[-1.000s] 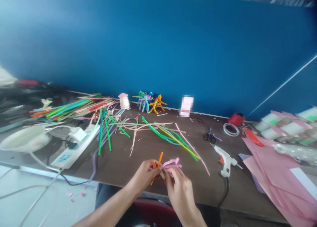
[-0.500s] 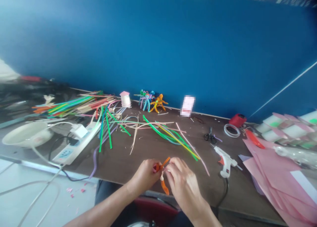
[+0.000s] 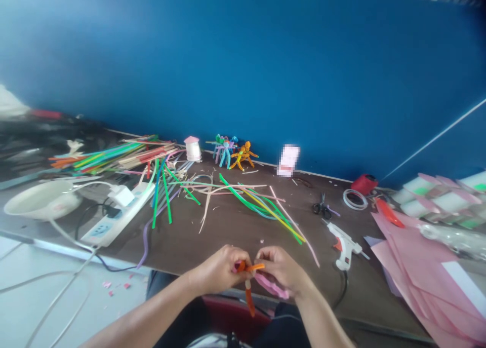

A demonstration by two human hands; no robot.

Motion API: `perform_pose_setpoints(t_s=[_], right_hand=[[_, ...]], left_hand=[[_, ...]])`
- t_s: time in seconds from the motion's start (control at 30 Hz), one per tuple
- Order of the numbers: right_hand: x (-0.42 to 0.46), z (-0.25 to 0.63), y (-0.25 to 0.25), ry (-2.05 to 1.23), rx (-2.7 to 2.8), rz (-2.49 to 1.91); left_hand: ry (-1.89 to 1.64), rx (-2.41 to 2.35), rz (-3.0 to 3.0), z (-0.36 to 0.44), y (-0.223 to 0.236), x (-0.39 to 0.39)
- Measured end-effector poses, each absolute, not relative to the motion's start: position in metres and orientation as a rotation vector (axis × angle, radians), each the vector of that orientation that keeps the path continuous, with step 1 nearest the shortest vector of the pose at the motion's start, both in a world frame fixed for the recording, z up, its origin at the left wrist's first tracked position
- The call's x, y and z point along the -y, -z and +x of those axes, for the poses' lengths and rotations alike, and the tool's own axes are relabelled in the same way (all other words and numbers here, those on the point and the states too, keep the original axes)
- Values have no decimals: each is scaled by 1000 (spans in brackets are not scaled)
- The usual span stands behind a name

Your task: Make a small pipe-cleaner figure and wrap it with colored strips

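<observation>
Near the table's front edge, my left hand [image 3: 224,269] is closed around a pipe-cleaner piece [image 3: 249,302], mostly orange with a pale band. One orange end sticks out to the right between my hands, and another hangs below. My right hand [image 3: 283,267] is closed, its fingertips pinching at the same piece close to the left fingers. A pink fuzzy length [image 3: 271,286] runs out under the right hand, slanting down to the right. The spot where the strands meet is partly covered by my fingers.
Loose pipe cleaners [image 3: 261,206] lie ahead, with a bigger bundle [image 3: 114,158] at left. Finished figures [image 3: 235,153] stand by the wall. Scissors [image 3: 322,207], a glue gun [image 3: 343,244] and pink sheets [image 3: 417,272] are at right; a power strip [image 3: 117,219] and bowl [image 3: 41,201] at left.
My right hand has turned and shifted slightly right, and the pink length now shows beneath it. The orange end between my hands has tipped from upright slant to nearly level.
</observation>
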State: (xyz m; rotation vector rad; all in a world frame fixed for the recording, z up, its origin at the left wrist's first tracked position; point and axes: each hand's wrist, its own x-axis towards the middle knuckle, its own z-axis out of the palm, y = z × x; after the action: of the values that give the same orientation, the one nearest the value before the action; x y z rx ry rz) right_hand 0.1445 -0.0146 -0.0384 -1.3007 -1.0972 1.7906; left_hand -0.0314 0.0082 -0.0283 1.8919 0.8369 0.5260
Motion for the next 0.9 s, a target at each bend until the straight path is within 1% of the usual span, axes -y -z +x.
perform_pose_setpoints(t_s=[0.2,0.33,0.43,0.6,0.7,0.9], right_hand=[[20,134,53,-1832,712,-1117],[27,131,61,-1834,553,-1017],[32,128,68,-1742,519,-1023],[38,125,68,-1498,759,-1141],[40,125,66,-1411,952,-1197],[47,125,72,-1202,1200,-1386]], left_hand=[[-495,-893,1583,-25,38,-6],[-574,-886,1454,-21,43,-4],[-676,-904,1393,-19,45,-4],[-743,-1023,1305,-16,47,-5],[-747,-1054,1287,-14,46,-5],[-761,-1103,1388,-13,51,-7]])
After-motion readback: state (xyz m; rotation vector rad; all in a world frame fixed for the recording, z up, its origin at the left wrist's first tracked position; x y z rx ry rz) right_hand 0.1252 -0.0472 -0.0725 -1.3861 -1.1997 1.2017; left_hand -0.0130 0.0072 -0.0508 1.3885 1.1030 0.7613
